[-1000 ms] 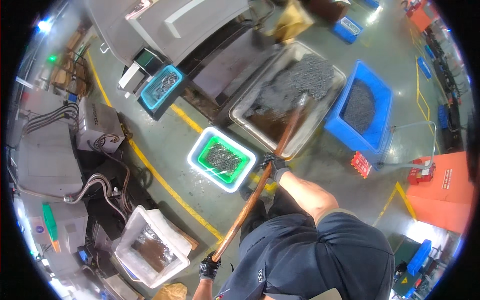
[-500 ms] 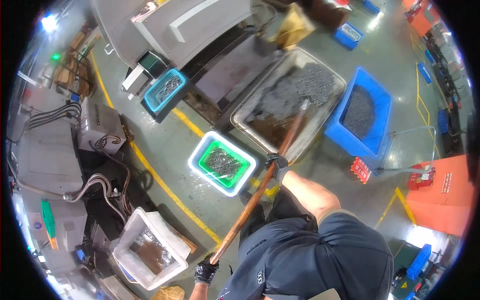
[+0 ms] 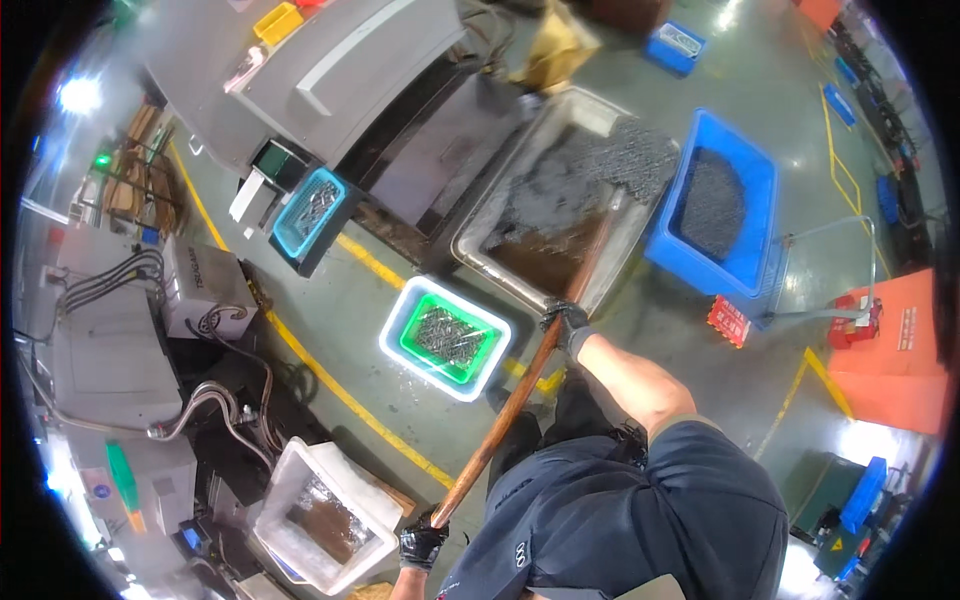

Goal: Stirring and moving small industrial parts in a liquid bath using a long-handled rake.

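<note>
A long wooden tool handle slants across the view, held in both my black-gloved hands. My left hand is closed around its near end, low in the view. Farther up the shaft, my right hand grips it by the near rim of a large metal tray. Dark grey metal shavings and brown liquid lie in that tray. The tool's far end meets the shavings, which hide its head. At the tray's far right, a heap of shavings covers part of the rim, beside a blue bin holding more shavings.
A white tub with a green basket of metal pieces stands left of my right hand. A blue basket sits by the grey machine. At lower left is a white bin. A trolley handle stands beyond the blue bin.
The heap of shavings has shifted right, onto the tray's far right rim near the blue bin. Both hands keep their grip on the handle. The whole view has shifted slightly.
</note>
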